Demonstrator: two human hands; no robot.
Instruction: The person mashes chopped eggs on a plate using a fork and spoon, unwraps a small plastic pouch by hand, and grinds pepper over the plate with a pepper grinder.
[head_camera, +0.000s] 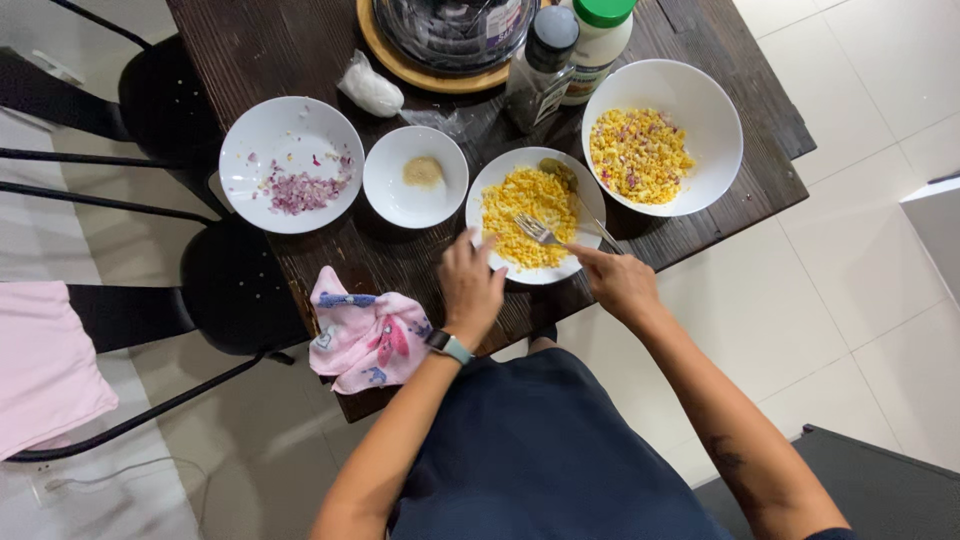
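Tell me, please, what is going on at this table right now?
A person stands at a dark wooden table. The right hand holds a fork over a white plate of chopped yellow food, while the left hand rests at the plate's near edge. A spoon lies on the plate. Nearby are a bowl of yellow mix, a small bowl of powder, a plate of chopped red onion and a pink cloth.

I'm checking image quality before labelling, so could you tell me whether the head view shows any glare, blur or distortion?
Head view: evenly lit and mostly sharp; soft shadows under the white plates; mild glare on the pale floor tiles; the fork near the right hand is clear; table edges splay slightly, suggesting wide-angle distortion.
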